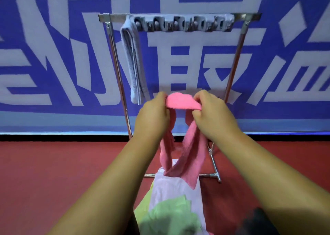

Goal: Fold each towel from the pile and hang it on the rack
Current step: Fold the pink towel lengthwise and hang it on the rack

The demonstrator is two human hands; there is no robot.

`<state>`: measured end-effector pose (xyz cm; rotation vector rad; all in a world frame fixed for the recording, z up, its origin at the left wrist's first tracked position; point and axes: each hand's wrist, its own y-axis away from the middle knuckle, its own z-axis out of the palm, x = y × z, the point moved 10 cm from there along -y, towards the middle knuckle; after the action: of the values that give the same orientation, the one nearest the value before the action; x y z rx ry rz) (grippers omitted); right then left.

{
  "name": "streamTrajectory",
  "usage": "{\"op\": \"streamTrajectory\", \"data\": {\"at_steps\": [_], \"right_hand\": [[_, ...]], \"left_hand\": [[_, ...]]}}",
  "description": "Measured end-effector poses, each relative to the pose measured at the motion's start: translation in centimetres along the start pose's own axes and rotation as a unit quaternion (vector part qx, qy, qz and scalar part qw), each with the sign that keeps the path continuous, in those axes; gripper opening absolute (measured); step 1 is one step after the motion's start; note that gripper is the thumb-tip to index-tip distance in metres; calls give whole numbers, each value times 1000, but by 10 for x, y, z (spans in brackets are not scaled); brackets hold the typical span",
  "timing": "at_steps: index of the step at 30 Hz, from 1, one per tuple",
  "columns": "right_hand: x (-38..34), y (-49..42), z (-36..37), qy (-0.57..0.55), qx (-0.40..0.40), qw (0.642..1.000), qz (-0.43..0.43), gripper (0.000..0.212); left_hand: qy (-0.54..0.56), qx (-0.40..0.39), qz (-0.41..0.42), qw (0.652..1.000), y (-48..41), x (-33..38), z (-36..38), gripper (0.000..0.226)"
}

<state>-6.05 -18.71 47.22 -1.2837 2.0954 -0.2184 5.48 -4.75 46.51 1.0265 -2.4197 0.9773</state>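
A pink towel [184, 101] is stretched between both hands in front of the rack. My left hand [153, 115] grips its left end and my right hand [212, 115] pinches its right end. Two tails of the pink cloth hang down and meet above the pile. The metal rack [117, 65] stands against the wall, with a row of grey clips on its top bar. A folded grey-blue towel [134, 61] hangs at the bar's left end. The pile [171, 204], white and light green towels, lies on the floor below my arms.
A blue and white lettered banner [53, 56] covers the wall behind the rack. The floor [62, 163] is red. The rack's base bar and right foot [217, 175] sit just beyond the pile. A dark object [257, 220] shows at the bottom right.
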Motion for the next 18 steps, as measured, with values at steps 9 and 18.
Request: {"op": "streamTrajectory", "data": {"at_steps": [9,18], "right_hand": [[-31,-20,-32,40,7,999,5,20],[-50,-60,-50,40,-23,998,-33,13]], "left_hand": [[-64,28,34,997,-29,32,-58,15],[-132,-40,71,988,-67,40,-65,13]]}}
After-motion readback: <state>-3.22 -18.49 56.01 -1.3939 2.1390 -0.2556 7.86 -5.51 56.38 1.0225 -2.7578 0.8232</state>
